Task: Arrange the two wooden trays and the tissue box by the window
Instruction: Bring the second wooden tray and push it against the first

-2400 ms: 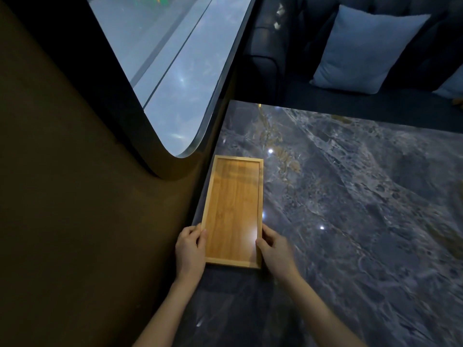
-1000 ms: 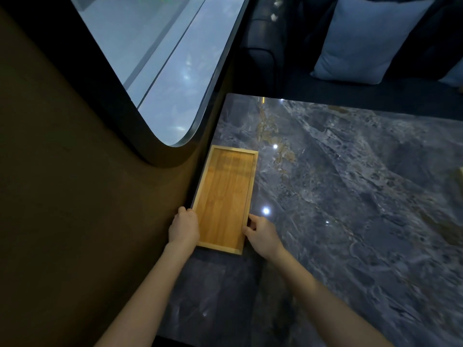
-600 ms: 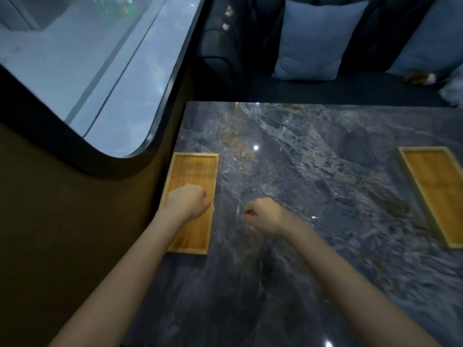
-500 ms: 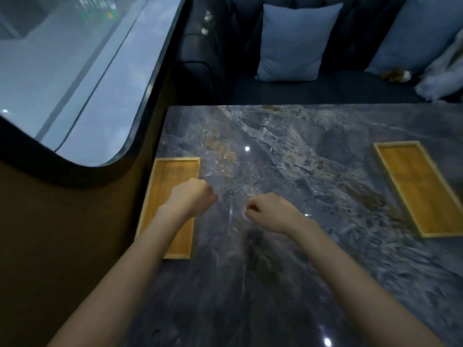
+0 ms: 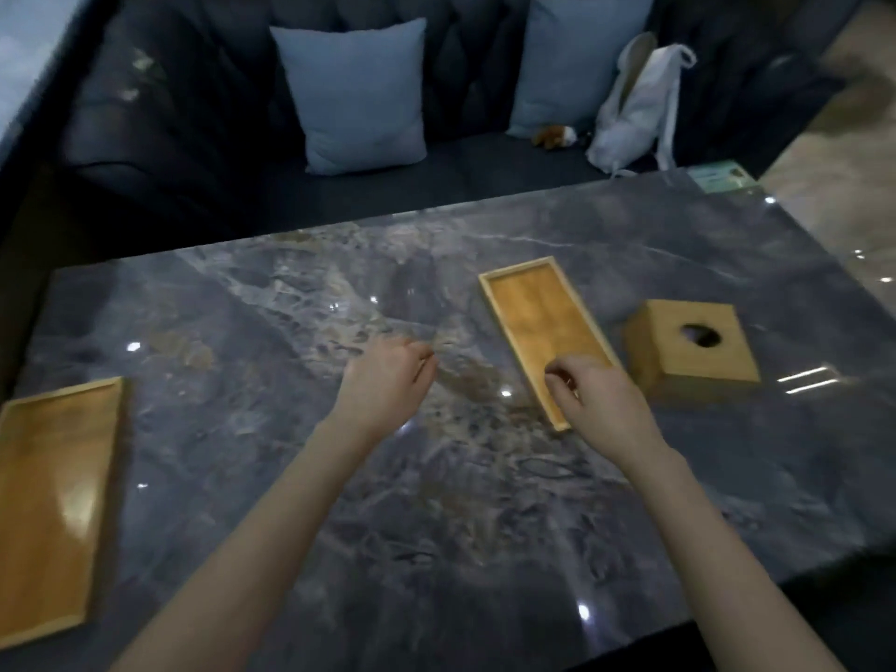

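One wooden tray (image 5: 48, 502) lies flat at the table's far left edge. A second wooden tray (image 5: 540, 322) lies at an angle right of the table's middle. Just right of it stands a square wooden tissue box (image 5: 691, 349) with a round hole in its top. My left hand (image 5: 383, 385) hovers over bare marble left of the second tray, fingers loosely curled, holding nothing. My right hand (image 5: 599, 397) is over the near end of the second tray, fingers curled and empty; whether it touches the tray is unclear.
The dark marble table (image 5: 436, 502) has its right edge near the tissue box. Behind it is a dark sofa with two grey cushions (image 5: 356, 94), a white bag (image 5: 635, 109) and a small plush toy (image 5: 555, 135). A greenish card (image 5: 717, 177) lies at the far right corner.
Both hands let go of the first tray by the window wall and moved right across the table. The view swung right, bringing the second tray and tissue box into sight.
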Available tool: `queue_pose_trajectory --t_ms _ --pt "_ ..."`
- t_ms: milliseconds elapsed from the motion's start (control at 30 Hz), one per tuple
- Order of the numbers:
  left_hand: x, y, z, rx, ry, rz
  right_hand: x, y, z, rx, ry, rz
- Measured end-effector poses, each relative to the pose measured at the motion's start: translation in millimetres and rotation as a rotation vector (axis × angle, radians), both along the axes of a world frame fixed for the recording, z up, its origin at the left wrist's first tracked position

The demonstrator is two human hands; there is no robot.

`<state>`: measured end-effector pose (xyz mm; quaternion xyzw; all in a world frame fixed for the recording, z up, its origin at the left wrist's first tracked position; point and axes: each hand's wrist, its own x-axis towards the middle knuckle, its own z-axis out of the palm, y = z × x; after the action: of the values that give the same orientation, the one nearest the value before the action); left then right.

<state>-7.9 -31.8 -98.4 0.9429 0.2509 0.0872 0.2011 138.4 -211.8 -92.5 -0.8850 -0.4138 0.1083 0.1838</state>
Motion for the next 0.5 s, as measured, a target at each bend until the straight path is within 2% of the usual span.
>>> queue_pose_trajectory --t_ms 100,233,500 --pt "43 -32 -21 0.017 -0.085 -0.017 35 -39 -18 0.038 -0.033 -0.128" --pt "83 -63 -53 -0.032 0.002 -0.022 60 -70 -47 0.047 0.000 -0.300" --pt "145 -86 -95 -0.347 0.145 0.175 85 -83 -98 0.041 0.351 -0.656"
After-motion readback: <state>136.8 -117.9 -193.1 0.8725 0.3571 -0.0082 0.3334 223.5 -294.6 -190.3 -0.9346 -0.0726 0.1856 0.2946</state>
